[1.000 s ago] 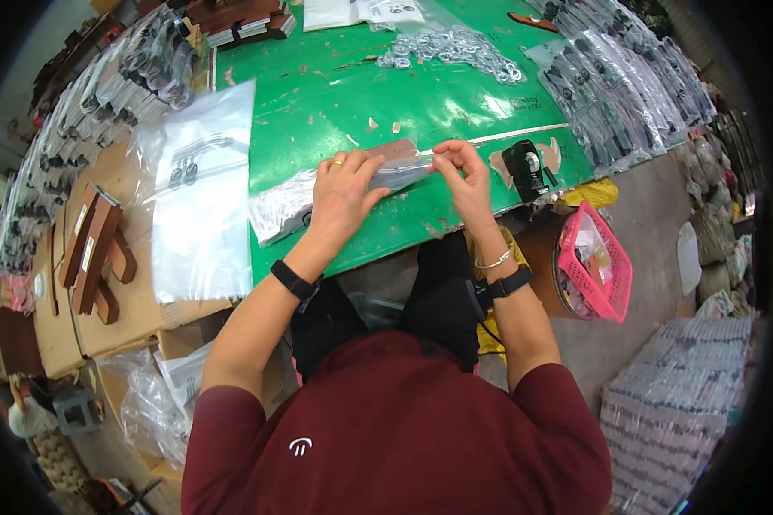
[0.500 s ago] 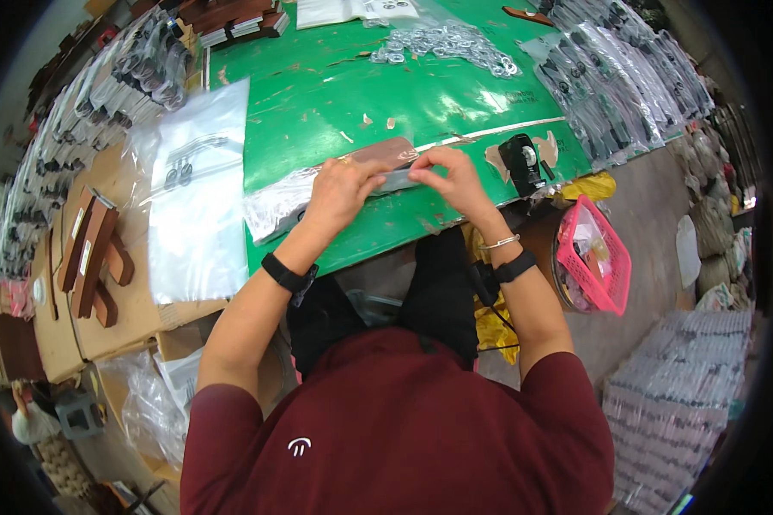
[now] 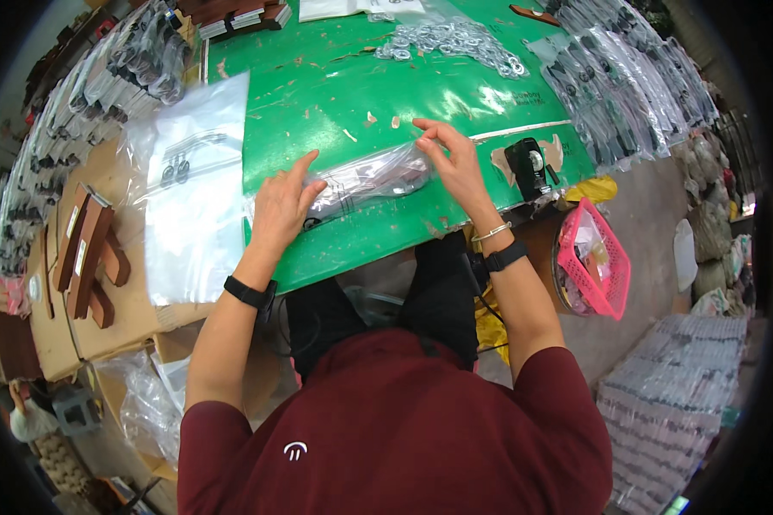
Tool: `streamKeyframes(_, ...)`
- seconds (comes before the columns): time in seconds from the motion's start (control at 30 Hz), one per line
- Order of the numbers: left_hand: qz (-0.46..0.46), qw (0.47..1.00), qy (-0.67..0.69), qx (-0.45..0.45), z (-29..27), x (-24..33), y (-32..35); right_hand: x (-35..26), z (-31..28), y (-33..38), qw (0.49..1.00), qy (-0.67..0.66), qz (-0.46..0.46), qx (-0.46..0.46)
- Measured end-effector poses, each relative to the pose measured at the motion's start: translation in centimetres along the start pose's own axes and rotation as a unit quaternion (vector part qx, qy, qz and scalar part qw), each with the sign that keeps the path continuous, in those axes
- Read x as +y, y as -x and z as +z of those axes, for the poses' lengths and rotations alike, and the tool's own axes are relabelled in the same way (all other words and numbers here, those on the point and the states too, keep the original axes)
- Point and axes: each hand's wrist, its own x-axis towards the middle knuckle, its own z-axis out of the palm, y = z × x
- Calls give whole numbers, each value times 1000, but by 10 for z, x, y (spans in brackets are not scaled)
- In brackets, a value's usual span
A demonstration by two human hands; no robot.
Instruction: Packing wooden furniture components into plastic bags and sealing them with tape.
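Observation:
A clear plastic bag with brown wooden pieces inside, wrapped into a long narrow package (image 3: 371, 182), lies slanted on the green tabletop in front of me. My left hand (image 3: 279, 208) is at its left end, thumb and forefinger spread apart, the other fingers partly hidden. By the package's right end is my right hand (image 3: 458, 172), its thumb and forefinger apart with nothing visible between them. Whether either hand touches the plastic is hard to tell. Flat clear printed bags (image 3: 199, 193) lie in a stack to the left.
A black tape dispenser (image 3: 526, 169) sits at the table's right edge. Metal rings (image 3: 455, 43) are heaped at the back. Packed bags (image 3: 610, 90) are piled far right, with more (image 3: 103, 103) far left. Brown wooden parts (image 3: 90, 253) rest on cardboard. A pink basket (image 3: 594, 262) stands right.
The plastic now covers the brown pieces, which were partly bare under my fingers before. My left hand has moved left and its fingers have spread; my right hand has lifted off slightly.

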Motion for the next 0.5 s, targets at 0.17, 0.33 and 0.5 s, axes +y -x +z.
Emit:
streamKeyframes(0.17,-2,1000,7,-5,1,-2,2,8,7,-8,987,105,123,-24)
streamKeyframes(0.33,-4,999,40,-17,-2,-3,1,20,16,-11,985,149,85,1)
streamKeyframes(0.5,-6,998,62,9,1,-4,0,30,15,-16,983,153,98,-8)
